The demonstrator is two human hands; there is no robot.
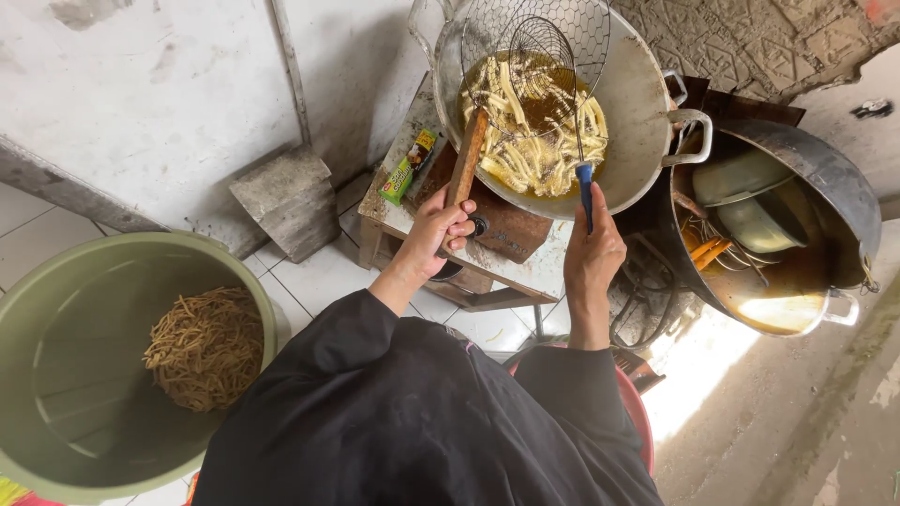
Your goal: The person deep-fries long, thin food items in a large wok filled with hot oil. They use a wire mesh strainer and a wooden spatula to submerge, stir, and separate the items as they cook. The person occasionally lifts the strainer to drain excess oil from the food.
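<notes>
Left hand [439, 228] fingers wrapped on wooden handle [466, 157], right hand [593, 251] gripping blue-handled wire skimmer [544, 58], wok [637, 112] at twelve o'clock on stained stand [525, 272], white tiled floor [309, 276], green tub [56, 375] at nine o'clock, concrete wall [141, 84].

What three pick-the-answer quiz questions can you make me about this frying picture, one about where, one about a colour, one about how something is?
1. Where are the fried brown sticks?
A. In the green tub
B. On the stool
C. In the dark pot

2. What colour is the grip of the wire skimmer?
A. Red
B. Blue
C. Yellow

3. How is the left hand?
A. Empty
B. Flat on the floor
C. Closed on the wooden handle

Answers: 1 A, they lie heaped in the green tub. 2 B, a blue grip shows above the right hand. 3 C, its fingers wrap the wooden handle that reaches into the wok.
</notes>
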